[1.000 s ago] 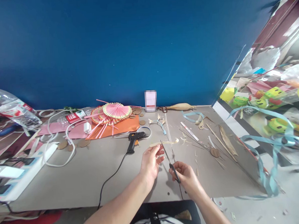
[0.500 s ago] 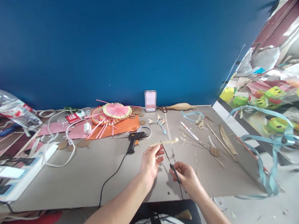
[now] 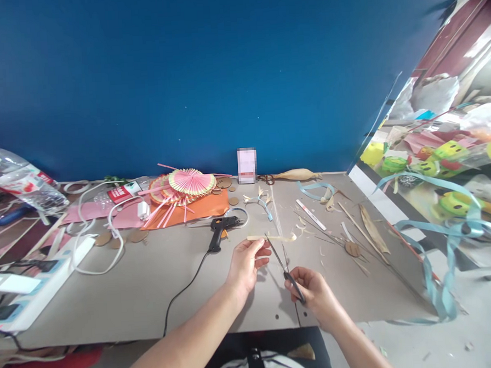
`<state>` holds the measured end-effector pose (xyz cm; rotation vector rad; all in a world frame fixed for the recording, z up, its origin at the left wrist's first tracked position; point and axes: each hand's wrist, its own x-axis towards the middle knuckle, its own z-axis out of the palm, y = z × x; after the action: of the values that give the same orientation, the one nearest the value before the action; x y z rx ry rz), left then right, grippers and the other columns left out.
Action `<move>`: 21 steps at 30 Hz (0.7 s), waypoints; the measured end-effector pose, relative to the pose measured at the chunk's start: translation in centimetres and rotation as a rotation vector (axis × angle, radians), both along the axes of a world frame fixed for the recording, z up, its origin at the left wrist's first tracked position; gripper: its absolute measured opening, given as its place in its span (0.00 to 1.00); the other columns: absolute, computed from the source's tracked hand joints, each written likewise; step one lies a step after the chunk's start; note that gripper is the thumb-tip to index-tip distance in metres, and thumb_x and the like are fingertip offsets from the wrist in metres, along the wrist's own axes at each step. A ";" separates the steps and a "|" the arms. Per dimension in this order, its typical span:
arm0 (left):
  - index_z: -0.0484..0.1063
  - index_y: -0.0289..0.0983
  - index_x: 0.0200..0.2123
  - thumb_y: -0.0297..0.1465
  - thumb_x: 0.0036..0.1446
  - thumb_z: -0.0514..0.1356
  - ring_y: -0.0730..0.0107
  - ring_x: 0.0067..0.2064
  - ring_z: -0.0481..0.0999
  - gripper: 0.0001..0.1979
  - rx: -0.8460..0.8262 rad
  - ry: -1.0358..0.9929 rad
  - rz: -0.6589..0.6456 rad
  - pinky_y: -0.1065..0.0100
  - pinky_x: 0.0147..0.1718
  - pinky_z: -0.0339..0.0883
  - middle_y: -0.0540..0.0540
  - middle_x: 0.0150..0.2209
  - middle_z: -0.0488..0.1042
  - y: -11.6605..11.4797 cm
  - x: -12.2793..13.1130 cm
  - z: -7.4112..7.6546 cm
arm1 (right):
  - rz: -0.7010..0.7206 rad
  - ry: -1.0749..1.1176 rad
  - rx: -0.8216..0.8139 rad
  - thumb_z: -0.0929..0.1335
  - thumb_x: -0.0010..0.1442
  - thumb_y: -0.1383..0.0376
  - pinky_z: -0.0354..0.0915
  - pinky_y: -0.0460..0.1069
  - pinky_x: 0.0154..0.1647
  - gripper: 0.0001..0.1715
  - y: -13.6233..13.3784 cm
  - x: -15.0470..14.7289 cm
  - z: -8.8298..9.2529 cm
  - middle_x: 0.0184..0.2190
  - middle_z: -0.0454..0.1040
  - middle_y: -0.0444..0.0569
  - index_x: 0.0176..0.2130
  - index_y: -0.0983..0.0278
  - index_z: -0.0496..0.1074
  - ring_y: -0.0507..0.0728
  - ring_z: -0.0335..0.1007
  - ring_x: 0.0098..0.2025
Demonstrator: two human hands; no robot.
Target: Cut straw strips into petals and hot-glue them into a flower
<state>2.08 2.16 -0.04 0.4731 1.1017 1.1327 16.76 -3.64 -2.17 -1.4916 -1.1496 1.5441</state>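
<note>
My left hand (image 3: 247, 263) pinches a thin pale strip (image 3: 280, 238) that looks like dried husk; its right end curls. In my right hand (image 3: 311, 293) is a pair of black-handled scissors (image 3: 292, 286), with the blades pointing up and left. The blade tips meet or nearly meet the strip just right of my left fingertips; whether they touch it I cannot tell. Beyond the strip lies a small branched twig piece (image 3: 263, 199) with blue and pale ends. A black glue gun (image 3: 220, 232) rests to the left of my left hand.
A phone (image 3: 247, 166) leans on the blue wall. Pink paper fans (image 3: 192, 184) lie at back left, near a white power strip (image 3: 49, 287). Husk scraps, sticks and a wooden disc (image 3: 352, 248) lie at right. Blue ribbon (image 3: 450, 272) hangs over the right edge.
My right hand and the scissors have shifted slightly right and down. The strip's curled end has dropped a little and moved right. My left hand has barely moved.
</note>
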 end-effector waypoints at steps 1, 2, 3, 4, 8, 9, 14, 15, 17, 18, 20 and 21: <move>0.70 0.33 0.25 0.33 0.41 0.63 0.76 0.25 0.72 0.09 -0.003 -0.003 0.005 0.77 0.20 0.63 0.47 0.26 0.73 0.0 0.1 0.0 | -0.003 0.003 0.003 0.68 0.45 0.56 0.43 0.43 0.16 0.16 0.0 -0.1 0.0 0.12 0.62 0.39 0.22 0.65 0.61 0.46 0.49 0.15; 0.70 0.34 0.25 0.33 0.41 0.63 0.76 0.25 0.72 0.08 -0.007 -0.008 0.011 0.77 0.20 0.64 0.48 0.26 0.73 -0.1 0.2 0.1 | -0.006 0.006 0.005 0.68 0.45 0.56 0.43 0.43 0.16 0.16 -0.1 -0.2 0.1 0.12 0.62 0.39 0.22 0.65 0.61 0.45 0.48 0.15; 0.70 0.34 0.25 0.32 0.41 0.63 0.76 0.25 0.72 0.08 -0.009 -0.013 0.016 0.77 0.20 0.64 0.48 0.26 0.73 -0.1 0.2 0.1 | -0.009 0.008 0.006 0.68 0.45 0.56 0.43 0.43 0.16 0.17 -0.2 -0.3 0.1 0.12 0.62 0.39 0.22 0.65 0.61 0.45 0.48 0.15; 0.70 0.34 0.26 0.32 0.41 0.63 0.76 0.25 0.71 0.08 -0.010 -0.018 0.020 0.77 0.20 0.64 0.48 0.26 0.73 -0.2 0.3 0.1 | -0.012 0.009 0.007 0.68 0.45 0.55 0.43 0.43 0.16 0.17 -0.2 -0.3 0.1 0.13 0.62 0.39 0.22 0.65 0.61 0.45 0.48 0.15; 0.71 0.34 0.27 0.32 0.42 0.63 0.77 0.26 0.71 0.08 -0.004 -0.025 0.014 0.77 0.20 0.64 0.48 0.27 0.72 -0.3 0.3 0.1 | -0.017 0.009 0.011 0.68 0.46 0.55 0.43 0.43 0.15 0.17 -0.4 -0.4 0.1 0.13 0.62 0.39 0.22 0.65 0.61 0.45 0.49 0.15; 0.70 0.34 0.27 0.32 0.42 0.63 0.77 0.25 0.71 0.08 -0.002 -0.023 0.009 0.77 0.20 0.64 0.48 0.26 0.72 -0.3 0.3 0.1 | -0.014 0.005 0.009 0.68 0.46 0.55 0.43 0.43 0.15 0.17 -0.4 -0.4 0.1 0.13 0.62 0.39 0.22 0.65 0.61 0.45 0.49 0.15; 0.70 0.33 0.26 0.32 0.42 0.63 0.76 0.25 0.72 0.08 0.007 0.011 -0.043 0.77 0.20 0.63 0.47 0.25 0.72 0.0 -0.2 0.1 | 0.012 -0.001 -0.009 0.69 0.45 0.55 0.43 0.43 0.16 0.17 -0.4 0.1 0.5 0.12 0.61 0.39 0.22 0.65 0.61 0.46 0.50 0.15; 0.70 0.33 0.26 0.32 0.42 0.62 0.75 0.25 0.72 0.08 0.008 0.017 -0.053 0.77 0.20 0.63 0.47 0.25 0.73 0.0 -0.3 0.0 | 0.017 -0.006 -0.017 0.69 0.44 0.56 0.44 0.43 0.16 0.17 -0.3 0.2 0.5 0.12 0.61 0.39 0.22 0.64 0.61 0.46 0.50 0.15; 0.70 0.33 0.26 0.31 0.42 0.62 0.75 0.25 0.72 0.08 0.008 0.024 -0.070 0.76 0.20 0.64 0.46 0.25 0.73 0.1 -0.5 0.1 | 0.025 -0.015 -0.028 0.69 0.43 0.56 0.44 0.43 0.16 0.18 -0.2 0.3 0.7 0.12 0.61 0.39 0.21 0.65 0.60 0.46 0.50 0.15; 0.70 0.33 0.26 0.31 0.42 0.62 0.75 0.24 0.72 0.08 0.007 0.028 -0.076 0.76 0.20 0.64 0.46 0.25 0.73 0.2 -0.6 0.1 | 0.032 -0.017 -0.028 0.70 0.42 0.55 0.44 0.43 0.16 0.18 -0.2 0.3 0.7 0.11 0.61 0.38 0.21 0.65 0.60 0.46 0.51 0.15; 0.70 0.32 0.25 0.31 0.42 0.62 0.75 0.24 0.72 0.07 0.003 0.040 -0.095 0.77 0.20 0.64 0.46 0.25 0.73 0.2 -0.8 0.1 | 0.047 -0.020 -0.032 0.70 0.41 0.55 0.45 0.43 0.16 0.19 -0.1 0.5 0.7 0.11 0.60 0.38 0.21 0.65 0.60 0.46 0.51 0.15; 0.70 0.32 0.25 0.31 0.41 0.62 0.75 0.24 0.72 0.07 0.004 0.050 -0.107 0.77 0.19 0.63 0.46 0.25 0.73 0.3 -0.9 0.2 | 0.054 -0.023 -0.033 0.70 0.40 0.54 0.45 0.43 0.16 0.19 0.0 0.5 0.7 0.11 0.60 0.38 0.21 0.65 0.60 0.46 0.51 0.15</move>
<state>1.22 2.41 0.14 0.5592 1.1050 1.0345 17.30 -3.66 -1.48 -1.5150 -1.1923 1.5933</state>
